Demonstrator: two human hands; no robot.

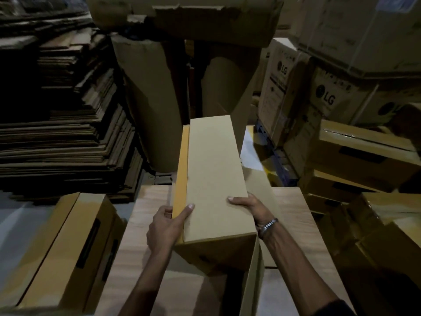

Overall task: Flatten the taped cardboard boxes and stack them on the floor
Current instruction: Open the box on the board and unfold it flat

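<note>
Both hands grip one long box (216,179): left hand (167,226) pinching its near-left edge, right hand (247,207) curled round the right side. Flattened stack (68,137) left; LG cartons (319,92) crowd right.

A storeroom: stacked flattened cardboard (68,124) and LG cartons (328,96).

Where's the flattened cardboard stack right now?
Head view, far left: the flattened cardboard stack sits left of the held box, behind a taped box at lower left.
</note>
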